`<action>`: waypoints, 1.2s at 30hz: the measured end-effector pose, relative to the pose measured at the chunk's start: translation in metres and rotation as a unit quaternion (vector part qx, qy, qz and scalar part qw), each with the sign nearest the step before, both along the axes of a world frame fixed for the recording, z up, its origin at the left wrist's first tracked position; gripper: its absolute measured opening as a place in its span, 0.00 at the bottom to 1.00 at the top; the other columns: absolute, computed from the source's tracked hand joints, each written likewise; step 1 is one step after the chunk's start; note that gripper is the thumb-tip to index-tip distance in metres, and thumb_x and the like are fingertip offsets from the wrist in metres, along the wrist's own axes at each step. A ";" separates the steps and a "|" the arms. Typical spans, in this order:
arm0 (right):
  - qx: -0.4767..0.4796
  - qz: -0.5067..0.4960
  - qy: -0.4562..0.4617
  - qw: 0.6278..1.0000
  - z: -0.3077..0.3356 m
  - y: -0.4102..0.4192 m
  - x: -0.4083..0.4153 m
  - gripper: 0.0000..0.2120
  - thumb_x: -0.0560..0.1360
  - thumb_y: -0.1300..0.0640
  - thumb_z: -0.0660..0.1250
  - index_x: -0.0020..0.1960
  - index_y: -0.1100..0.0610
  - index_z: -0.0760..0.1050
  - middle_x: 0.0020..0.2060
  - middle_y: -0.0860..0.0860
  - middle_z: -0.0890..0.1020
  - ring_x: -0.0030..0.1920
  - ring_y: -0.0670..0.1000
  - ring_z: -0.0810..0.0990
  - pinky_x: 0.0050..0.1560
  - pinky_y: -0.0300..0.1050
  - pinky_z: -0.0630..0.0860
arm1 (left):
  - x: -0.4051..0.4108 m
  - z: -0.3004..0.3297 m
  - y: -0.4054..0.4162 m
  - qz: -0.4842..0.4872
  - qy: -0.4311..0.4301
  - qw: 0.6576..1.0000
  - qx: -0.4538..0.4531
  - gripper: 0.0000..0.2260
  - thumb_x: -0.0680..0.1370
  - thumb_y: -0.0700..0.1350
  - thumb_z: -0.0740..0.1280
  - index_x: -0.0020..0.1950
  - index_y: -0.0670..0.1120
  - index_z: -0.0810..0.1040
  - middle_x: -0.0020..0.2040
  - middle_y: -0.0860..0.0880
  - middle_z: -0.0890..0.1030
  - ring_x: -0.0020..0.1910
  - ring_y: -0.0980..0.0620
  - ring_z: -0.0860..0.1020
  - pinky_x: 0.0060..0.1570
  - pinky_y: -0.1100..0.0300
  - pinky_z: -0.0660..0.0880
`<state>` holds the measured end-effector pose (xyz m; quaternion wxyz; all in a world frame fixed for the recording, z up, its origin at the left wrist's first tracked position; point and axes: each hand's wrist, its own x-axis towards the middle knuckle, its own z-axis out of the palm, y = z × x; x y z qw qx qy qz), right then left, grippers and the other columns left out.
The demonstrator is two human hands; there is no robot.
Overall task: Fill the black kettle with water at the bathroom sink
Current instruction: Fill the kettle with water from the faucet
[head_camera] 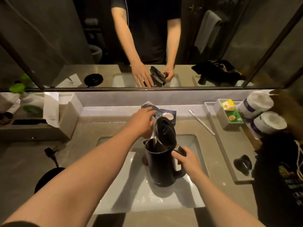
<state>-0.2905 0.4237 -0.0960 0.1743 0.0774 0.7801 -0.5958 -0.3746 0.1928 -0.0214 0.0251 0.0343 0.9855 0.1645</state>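
Observation:
The black kettle [161,166] stands upright in the white sink basin [124,182] with its lid [165,131] swung open. My right hand [186,159] grips the kettle's handle on its right side. My left hand [141,122] reaches over the basin's far edge and rests on the chrome faucet [156,112], fingers curled over it. A thin stream of water [154,138] runs from the faucet into the kettle's mouth. The faucet's base is hidden behind my left hand.
The kettle's round black base [47,178] with its cord lies on the counter at left. A soap dish [170,116], a toothbrush [201,122], a tea-bag tray [229,114], paper rolls [260,117] and a black bag [282,177] crowd the right. A mirror [147,43] rises behind.

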 end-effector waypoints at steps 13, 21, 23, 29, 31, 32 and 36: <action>-0.046 0.006 -0.022 0.999 -0.013 -0.008 -0.020 0.07 0.72 0.53 0.74 0.48 0.53 0.81 0.34 0.48 0.82 0.35 0.51 0.77 0.41 0.47 0.77 | -0.017 -0.005 0.001 -0.024 0.118 0.991 -0.059 0.15 0.71 0.46 0.72 0.57 0.54 0.80 0.57 0.54 0.80 0.57 0.48 0.75 0.42 0.54 0.73; -0.048 0.004 -0.016 0.999 -0.015 -0.013 -0.023 0.07 0.72 0.53 0.74 0.48 0.54 0.81 0.33 0.48 0.82 0.33 0.50 0.77 0.38 0.44 0.77 | -0.023 0.005 -0.011 0.020 0.115 0.992 0.042 0.08 0.77 0.51 0.68 0.55 0.54 0.81 0.50 0.53 0.84 0.46 0.48 0.81 0.35 0.58 0.69; -0.045 0.007 -0.012 0.999 -0.015 -0.014 -0.023 0.08 0.72 0.53 0.74 0.48 0.55 0.81 0.34 0.50 0.82 0.33 0.50 0.77 0.38 0.44 0.77 | -0.023 0.004 -0.009 0.033 0.100 0.992 0.068 0.08 0.77 0.50 0.68 0.56 0.54 0.81 0.51 0.53 0.84 0.47 0.48 0.81 0.37 0.58 0.70; -0.044 0.010 -0.007 0.999 -0.013 -0.021 -0.024 0.07 0.73 0.54 0.73 0.49 0.56 0.79 0.37 0.52 0.82 0.36 0.52 0.78 0.39 0.44 0.77 | -0.025 0.007 -0.021 0.031 0.016 0.992 0.119 0.12 0.76 0.46 0.69 0.59 0.54 0.80 0.58 0.52 0.82 0.55 0.49 0.79 0.51 0.53 0.75; -0.048 0.009 -0.007 0.999 -0.012 -0.023 -0.024 0.08 0.73 0.54 0.73 0.49 0.57 0.79 0.38 0.53 0.81 0.37 0.52 0.77 0.39 0.44 0.76 | -0.022 0.004 -0.024 0.027 0.014 0.993 0.116 0.13 0.76 0.45 0.68 0.60 0.54 0.79 0.60 0.52 0.81 0.56 0.48 0.78 0.52 0.52 0.74; -0.052 0.008 -0.007 0.999 -0.011 -0.024 -0.023 0.08 0.73 0.55 0.73 0.49 0.57 0.79 0.38 0.53 0.81 0.37 0.53 0.77 0.39 0.44 0.76 | -0.021 0.002 -0.024 0.028 0.017 0.993 0.114 0.14 0.76 0.44 0.68 0.61 0.55 0.79 0.60 0.51 0.81 0.56 0.48 0.78 0.53 0.52 0.75; -0.057 0.009 -0.008 0.998 -0.010 -0.028 -0.023 0.07 0.73 0.56 0.74 0.48 0.57 0.79 0.37 0.52 0.81 0.36 0.53 0.77 0.39 0.45 0.76 | -0.015 -0.003 -0.025 0.020 0.027 0.994 0.108 0.16 0.76 0.43 0.67 0.62 0.55 0.77 0.60 0.52 0.81 0.57 0.48 0.78 0.53 0.52 0.76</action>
